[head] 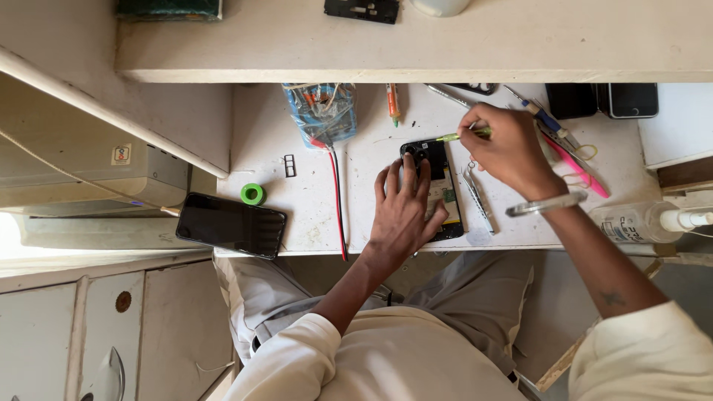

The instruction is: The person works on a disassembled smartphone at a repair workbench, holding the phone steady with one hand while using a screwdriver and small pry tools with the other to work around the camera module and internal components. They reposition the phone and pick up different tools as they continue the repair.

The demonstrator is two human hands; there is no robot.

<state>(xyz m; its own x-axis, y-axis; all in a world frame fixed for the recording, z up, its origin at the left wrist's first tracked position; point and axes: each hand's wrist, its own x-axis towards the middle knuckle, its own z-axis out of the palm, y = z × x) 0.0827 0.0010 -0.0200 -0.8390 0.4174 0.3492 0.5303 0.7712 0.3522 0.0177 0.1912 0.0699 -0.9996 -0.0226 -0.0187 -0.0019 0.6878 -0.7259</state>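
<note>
Surface: white, scuffed table (312, 223) seen from above, with a pale shelf (416, 44) running across its far side.
Work item: opened phone (438, 186) lying flat near the table's middle, back cover off, inner parts exposed.
Left hand: left hand (401, 212) spread wide and flat, palm down, fingers splayed over the opened phone and pressing it to the table.
Right hand: right hand (509, 148) closed narrowly on a green-handled tool (460, 136), pinched between thumb and fingers; the tip meets the phone's top edge (exact contact point too small to tell).
Wrist: metal bangle (546, 204) on the right forearm.
Beside the phone: metal tweezers (477, 197) lying just right of it, touching the table.
Left zone: second phone (232, 225), dark screen up, at the table's near-left corner; green tape roll (252, 194) just behind it.
Centre-left: clear bag of small parts (323, 111), with a red and black cable (338, 200) running from it to the near edge.
Right zone: pink tool (575, 167) and blue-handled screwdriver (546, 119) behind the right hand; clear bottle (642, 223) at the right edge.
</note>
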